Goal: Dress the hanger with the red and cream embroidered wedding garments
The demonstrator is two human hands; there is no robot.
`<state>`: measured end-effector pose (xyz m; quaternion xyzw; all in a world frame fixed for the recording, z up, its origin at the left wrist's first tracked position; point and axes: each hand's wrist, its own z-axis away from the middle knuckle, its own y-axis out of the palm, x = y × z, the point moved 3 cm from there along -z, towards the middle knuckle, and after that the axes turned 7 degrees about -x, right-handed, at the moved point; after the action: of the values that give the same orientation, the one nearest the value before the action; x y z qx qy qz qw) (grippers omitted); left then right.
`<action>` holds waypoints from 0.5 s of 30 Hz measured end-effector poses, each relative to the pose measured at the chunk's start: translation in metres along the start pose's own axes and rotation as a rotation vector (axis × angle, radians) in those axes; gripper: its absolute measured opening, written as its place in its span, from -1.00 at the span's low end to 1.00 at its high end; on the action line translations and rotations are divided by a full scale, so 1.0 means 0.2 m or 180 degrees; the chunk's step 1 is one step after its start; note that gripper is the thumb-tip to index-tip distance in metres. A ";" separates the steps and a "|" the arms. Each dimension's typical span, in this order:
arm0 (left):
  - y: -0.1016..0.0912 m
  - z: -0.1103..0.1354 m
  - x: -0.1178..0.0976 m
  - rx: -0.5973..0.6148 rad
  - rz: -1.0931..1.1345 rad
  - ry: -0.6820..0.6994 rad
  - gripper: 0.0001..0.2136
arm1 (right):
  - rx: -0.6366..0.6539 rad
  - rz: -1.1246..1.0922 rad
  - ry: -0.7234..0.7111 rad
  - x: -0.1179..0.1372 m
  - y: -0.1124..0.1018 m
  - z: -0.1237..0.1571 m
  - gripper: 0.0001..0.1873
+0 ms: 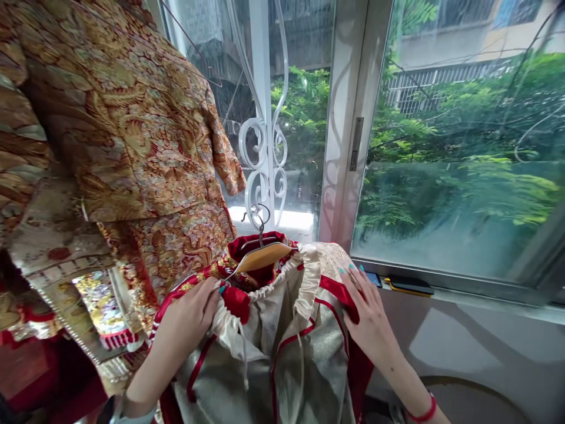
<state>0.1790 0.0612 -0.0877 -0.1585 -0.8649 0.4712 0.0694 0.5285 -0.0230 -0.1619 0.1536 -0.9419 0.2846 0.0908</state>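
A cream skirt (304, 365) with red piping, a gathered drawstring waistband and dangling cords hangs in front of me. It lies over a red jacket (233, 250) with gold embroidery at the collar, on a metal hanger (261, 235) with a tan card on it. My left hand (192, 312) is closed on the left end of the skirt's waistband; most of its fingertips are hidden. On the garment's right shoulder rests my right hand (364, 300), fingers stretched out flat over cream and red cloth.
Gold and red embroidered robes (145, 135) hang close on the left. A white scrolled window grille (260, 141) stands behind the hanger hook. On the right are a sliding window (459, 176) and a sill holding a dark flat object with a yellow edge (410, 286).
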 end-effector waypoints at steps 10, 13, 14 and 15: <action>-0.11 0.02 0.12 0.0091 0.1622 -0.0550 -0.57 | 0.1150 -0.1438 -0.0671 0.00 0.16 -0.65 -0.57; -0.09 0.01 0.15 0.0478 0.2069 -0.0531 -0.60 | 0.1434 -0.1594 -0.0724 -0.01 0.24 -0.71 -0.59; -0.09 0.02 0.15 0.0390 0.2162 -0.0594 -0.60 | 0.1502 -0.1602 -0.0754 -0.01 0.25 -0.71 -0.59; -0.09 0.02 0.15 0.0217 0.2185 -0.0714 -0.61 | 0.1528 -0.1595 -0.0803 -0.01 0.26 -0.71 -0.59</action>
<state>0.1458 0.0588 -0.0763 -0.3845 -0.7473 0.5101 -0.1829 0.5239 0.0986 -0.0711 0.4303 -0.7852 0.4452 0.0023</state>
